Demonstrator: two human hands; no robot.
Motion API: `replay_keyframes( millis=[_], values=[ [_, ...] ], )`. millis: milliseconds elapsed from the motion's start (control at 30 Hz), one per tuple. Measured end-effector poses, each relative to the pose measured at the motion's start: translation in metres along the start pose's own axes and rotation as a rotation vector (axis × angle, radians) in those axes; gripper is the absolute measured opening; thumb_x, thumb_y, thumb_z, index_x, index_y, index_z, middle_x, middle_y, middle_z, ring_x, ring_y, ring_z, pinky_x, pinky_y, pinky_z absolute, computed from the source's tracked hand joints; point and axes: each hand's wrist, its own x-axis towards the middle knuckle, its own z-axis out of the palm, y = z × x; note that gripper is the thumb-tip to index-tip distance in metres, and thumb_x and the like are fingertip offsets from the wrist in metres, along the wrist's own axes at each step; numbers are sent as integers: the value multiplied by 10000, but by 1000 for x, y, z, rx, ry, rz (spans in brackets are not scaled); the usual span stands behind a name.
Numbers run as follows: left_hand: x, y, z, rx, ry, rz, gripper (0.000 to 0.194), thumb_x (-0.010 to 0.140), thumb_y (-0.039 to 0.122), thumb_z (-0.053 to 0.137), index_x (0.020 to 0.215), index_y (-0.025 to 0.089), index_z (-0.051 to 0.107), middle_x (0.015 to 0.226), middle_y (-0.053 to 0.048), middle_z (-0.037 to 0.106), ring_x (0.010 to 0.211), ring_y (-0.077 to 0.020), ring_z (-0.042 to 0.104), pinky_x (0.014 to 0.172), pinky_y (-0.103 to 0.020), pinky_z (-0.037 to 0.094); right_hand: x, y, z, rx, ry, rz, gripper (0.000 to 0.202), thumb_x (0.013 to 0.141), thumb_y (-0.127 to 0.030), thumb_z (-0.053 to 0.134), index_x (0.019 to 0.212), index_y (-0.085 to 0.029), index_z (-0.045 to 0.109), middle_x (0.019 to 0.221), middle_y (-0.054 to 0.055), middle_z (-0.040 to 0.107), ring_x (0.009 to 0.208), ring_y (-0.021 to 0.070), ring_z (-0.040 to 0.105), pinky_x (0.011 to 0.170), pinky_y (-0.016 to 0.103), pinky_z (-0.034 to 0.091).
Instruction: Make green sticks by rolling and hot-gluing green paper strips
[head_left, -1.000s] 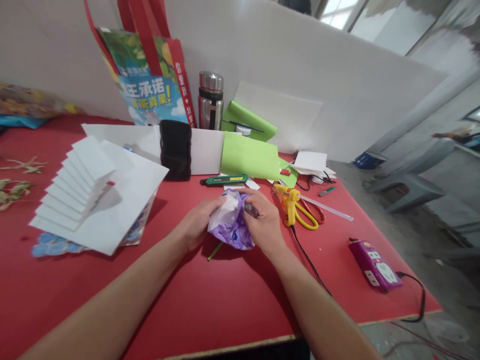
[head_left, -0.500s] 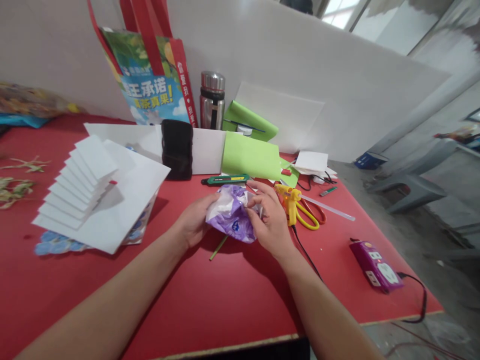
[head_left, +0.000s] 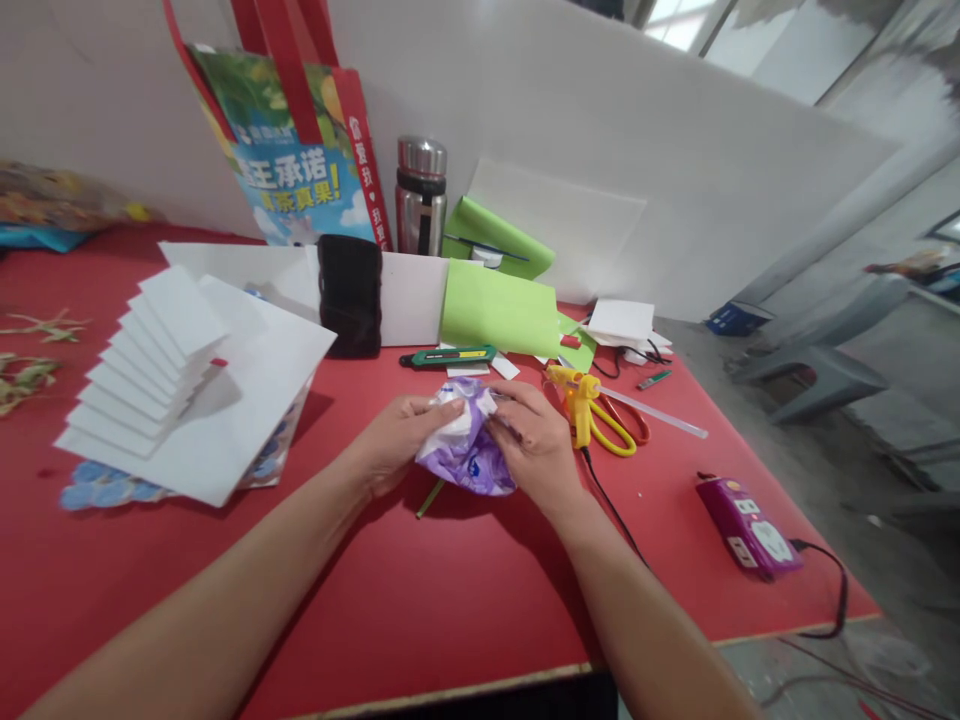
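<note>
A crumpled purple and white plastic packet [head_left: 471, 455] is held between my two hands above the red table. My left hand [head_left: 397, 440] grips its left side, with the thumb lying across the white part. On the right edge, my right hand [head_left: 536, 435] pinches the packet, its fingers bent and partly hidden behind it. What is inside the packet cannot be seen. A thin green stick [head_left: 430, 498] lies below the packet. Just beyond my hands lies a green utility knife [head_left: 450, 357], and right of my right hand is a yellow glue gun [head_left: 579, 400] with a clear glue stick.
Folded white card steps on a white board [head_left: 262, 340] occupy the left. Behind are a black phone-like object [head_left: 350, 297], a steel flask [head_left: 421, 200], green paper [head_left: 499, 308] and a printed bag [head_left: 300, 160]. Scissors [head_left: 619, 435] and a purple power strip [head_left: 750, 527] are at right.
My left thumb has moved onto the packet's white part. My right fingers have lowered and closed in at the packet's edge. The view has shifted slightly.
</note>
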Motion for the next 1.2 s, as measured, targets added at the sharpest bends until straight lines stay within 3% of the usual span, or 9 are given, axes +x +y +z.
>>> replay_keyframes(
  millis=[133,233,500,633,700,767,900,1000,1200],
  values=[
    [4,-3,-1,-47,60,38,341,658,421,931,776,126,808,783,-97,778,670,-173,663,698,-301,519,2,-5,-3,-46,61,-17,182,979,-163,590,996,-266,739,1203,92,721,1088,256,700,915,469,590],
    [4,-3,0,20,37,65,360,689,467,902,768,131,803,776,-98,775,655,-177,654,693,-312,510,3,-10,-5,-75,189,35,161,981,-169,572,954,-244,712,1177,109,692,1090,264,681,950,487,564],
    [0,-6,2,195,56,187,435,773,551,819,639,147,728,622,-31,676,555,-122,526,594,-269,392,3,0,-9,-80,419,349,172,973,-258,579,822,-212,646,1095,111,650,1095,256,632,956,448,519],
    [5,-6,-2,12,23,70,378,738,490,875,782,125,789,749,-91,755,666,-169,640,695,-298,498,7,-1,-13,-56,297,250,143,989,-272,581,907,-223,688,1080,93,680,1066,246,650,968,448,521],
    [6,-3,-2,-85,29,40,346,739,431,891,886,129,808,844,-113,786,773,-200,691,781,-317,539,8,-5,-16,-37,183,171,108,983,-278,612,1018,-236,705,1112,90,699,1082,252,662,985,462,528],
    [5,1,-2,-165,3,43,375,789,443,854,1016,148,814,988,-127,800,900,-228,714,858,-330,554,9,-8,-18,-55,120,112,195,980,-267,621,1164,-257,685,1174,95,698,1143,266,656,1016,484,527],
    [3,5,-1,-227,-183,73,537,856,551,762,1276,217,746,1250,-122,754,1119,-285,690,958,-377,549,6,-7,-17,-118,164,65,294,995,-219,580,1276,-292,622,1253,98,673,1214,269,641,1059,494,518],
    [2,0,1,-134,-192,104,538,812,503,825,1232,174,757,1185,-142,771,1079,-286,705,978,-388,536,4,-2,-14,-79,260,97,225,976,-204,594,1193,-265,593,1221,103,670,1171,262,658,1006,473,544],
    [3,-9,0,-66,-153,157,408,867,523,768,1023,145,768,928,-105,787,827,-209,710,870,-355,534,6,0,-15,-144,156,55,156,952,-150,553,1046,-261,610,1095,80,690,1113,254,660,979,453,533]
  ],
)
